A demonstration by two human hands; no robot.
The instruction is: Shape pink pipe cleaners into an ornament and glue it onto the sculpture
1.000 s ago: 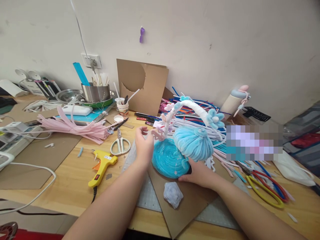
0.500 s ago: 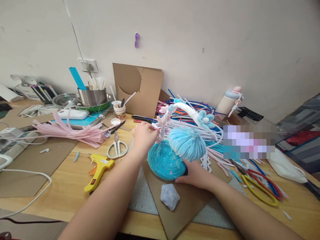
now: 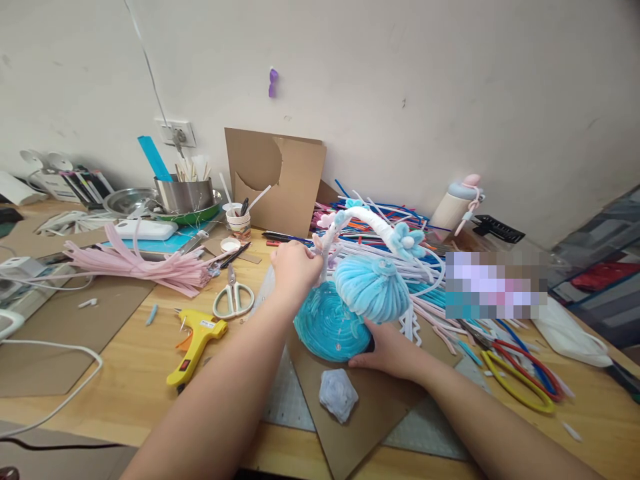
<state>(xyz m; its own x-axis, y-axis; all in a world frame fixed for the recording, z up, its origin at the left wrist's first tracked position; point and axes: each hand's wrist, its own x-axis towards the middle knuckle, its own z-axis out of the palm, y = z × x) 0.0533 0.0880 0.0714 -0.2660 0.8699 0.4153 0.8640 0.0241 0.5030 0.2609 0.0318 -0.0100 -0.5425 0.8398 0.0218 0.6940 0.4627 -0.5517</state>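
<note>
A round blue fuzzy base [image 3: 333, 323] carries a white curved stem [image 3: 367, 213] with blue and pink flowers, and a pleated blue dome [image 3: 373, 287] hangs under the curve. My left hand [image 3: 299, 267] is at the stem's lower left side, fingers pinched together; what lies between them is hidden. My right hand [image 3: 385, 350] grips the base's right edge, its fingers partly hidden below the dome. In front of the base, a grey-blue lump [image 3: 339, 395] rests on a cardboard sheet [image 3: 350, 433].
On the left are a yellow glue gun [image 3: 200, 343], scissors [image 3: 233, 298] and a pink bundle of stems [image 3: 140, 263]. Many coloured stems lie behind the piece. Red and yellow handled pliers [image 3: 517, 383] are at the right, a bottle [image 3: 453, 207] behind.
My left hand has moved slightly right, closer across the stem. My right hand keeps its place on the base. The whole view has shifted a little.
</note>
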